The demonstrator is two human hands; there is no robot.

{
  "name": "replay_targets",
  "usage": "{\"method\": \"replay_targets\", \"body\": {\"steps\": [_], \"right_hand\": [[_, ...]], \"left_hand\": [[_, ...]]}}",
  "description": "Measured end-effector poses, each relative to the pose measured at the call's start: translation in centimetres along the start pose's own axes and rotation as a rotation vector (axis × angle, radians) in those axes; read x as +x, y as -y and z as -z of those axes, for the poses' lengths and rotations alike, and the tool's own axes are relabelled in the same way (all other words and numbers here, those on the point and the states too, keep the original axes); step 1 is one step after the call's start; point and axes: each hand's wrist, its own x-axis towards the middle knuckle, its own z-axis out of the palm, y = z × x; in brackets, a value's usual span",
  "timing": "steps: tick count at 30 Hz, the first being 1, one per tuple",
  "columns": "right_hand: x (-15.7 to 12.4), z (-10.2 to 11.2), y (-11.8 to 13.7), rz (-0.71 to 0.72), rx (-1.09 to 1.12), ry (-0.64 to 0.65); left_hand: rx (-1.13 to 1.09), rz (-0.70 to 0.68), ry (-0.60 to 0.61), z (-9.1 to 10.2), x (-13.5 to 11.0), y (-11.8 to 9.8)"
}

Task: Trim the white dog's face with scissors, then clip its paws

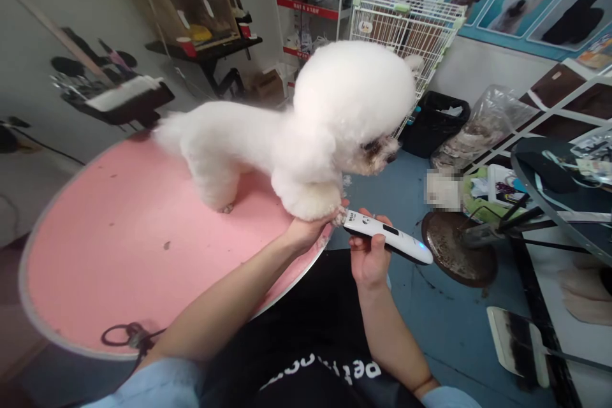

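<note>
A fluffy white dog [239, 134] stands on a round pink grooming table [119, 255], its head turned to the right. My left hand [308, 233] is closed around the dog's front leg near the paw [340, 213], at the table's edge. In my right hand [370, 258] is a white and black hair clipper [389, 237] with a blue light lit near its rear end. The clipper's blade end is at the paw; whether it touches the fur I cannot tell. Part of my left hand's fingers is hidden behind the dog's leg.
A looped black cord [127, 335] lies at the table's near edge. A tool tray [119, 99] hangs at the far left. Behind the dog stand a wire cage [406, 13] and a black bin [437, 124]. At right are a round stool base [459, 248] and a dustpan [519, 344].
</note>
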Motion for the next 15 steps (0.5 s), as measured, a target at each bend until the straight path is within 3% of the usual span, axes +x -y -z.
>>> {"method": "replay_targets", "body": {"steps": [4,8,12,15], "right_hand": [[-0.5,-0.7,-0.1,0.067,-0.03,-0.013],[-1.3,-1.3,0.1,0.047,-0.011,-0.036],[-1.4,-1.1,0.4,0.057,-0.044,-0.09],[-1.0,-0.8,0.4,0.055,-0.077,-0.048]], "left_hand": [[0.041,-0.028,-0.01,0.0,0.0,0.3],[0.006,-0.038,-0.045,-0.2,0.1,0.4],[0.024,-0.091,-0.084,-0.3,0.1,0.5],[0.027,-0.089,-0.09,-0.4,0.0,0.5]]}}
